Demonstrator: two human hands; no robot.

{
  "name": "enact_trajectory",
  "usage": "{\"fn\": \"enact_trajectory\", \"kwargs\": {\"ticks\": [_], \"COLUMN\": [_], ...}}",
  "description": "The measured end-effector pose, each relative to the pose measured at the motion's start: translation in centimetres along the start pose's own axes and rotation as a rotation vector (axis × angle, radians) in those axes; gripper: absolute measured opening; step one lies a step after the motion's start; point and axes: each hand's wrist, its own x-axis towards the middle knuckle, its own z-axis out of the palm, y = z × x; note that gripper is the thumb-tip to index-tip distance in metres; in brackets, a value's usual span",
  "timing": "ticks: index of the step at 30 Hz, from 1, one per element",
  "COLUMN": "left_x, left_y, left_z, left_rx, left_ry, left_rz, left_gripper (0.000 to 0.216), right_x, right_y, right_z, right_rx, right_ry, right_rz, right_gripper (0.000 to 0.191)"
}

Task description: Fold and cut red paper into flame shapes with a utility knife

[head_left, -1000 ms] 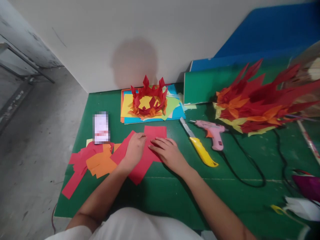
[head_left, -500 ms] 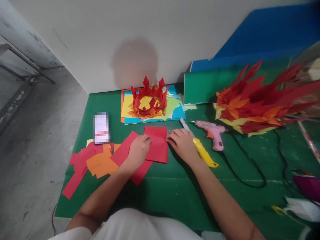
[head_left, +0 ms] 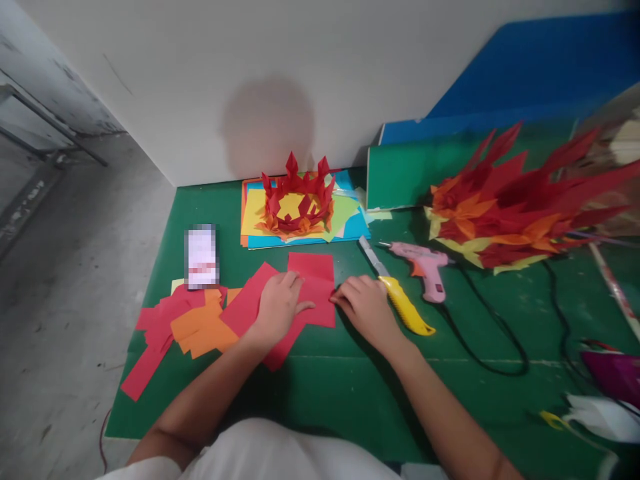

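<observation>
A creased piece of red paper lies between my two hands. My left hand rests on its left part with the thumb stretched out, pressing it down. Fingers of my right hand are closed at its right edge, pinching it there. Under my left hand more red sheets lie at a slant. To the right of my right hand is a yellow utility knife with its blade out, and beyond it a pink glue gun.
A red and orange paper crown stands on stacked coloured paper at the back. Orange strips and a phone lie at left. A larger flame-like paper piece stands at right on the green table. The glue gun's cord loops at right.
My left thumb has spread out to the right over the red paper, and the left hand sits slightly lower. My right hand has dropped a little along the paper's right edge.
</observation>
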Motion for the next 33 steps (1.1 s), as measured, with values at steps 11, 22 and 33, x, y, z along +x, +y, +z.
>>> {"fn": "enact_trajectory", "kwargs": {"ticks": [11,22,33], "left_x": [0.3,0.3,-0.1], "left_y": [0.2,-0.1,0.5], "left_z": [-0.5,-0.5,-1.2], "left_rx": [-0.067,-0.179,-0.069], "left_ry": [-0.052,-0.021,-0.043], "left_rz": [-0.046,0.026,0.016], "left_gripper": [0.045,0.043,0.045], "right_x": [6.4,-0.8,-3.6], "right_y": [2.1,-1.3,2.0], "right_z": [1.3,0.4,-1.6], "right_rx": [-0.277,-0.152,-0.185], "right_ry": [0.177,0.098,0.316], "right_rz": [0.147,0.064,0.300], "right_gripper": [0.026,0.030,0.026]}}
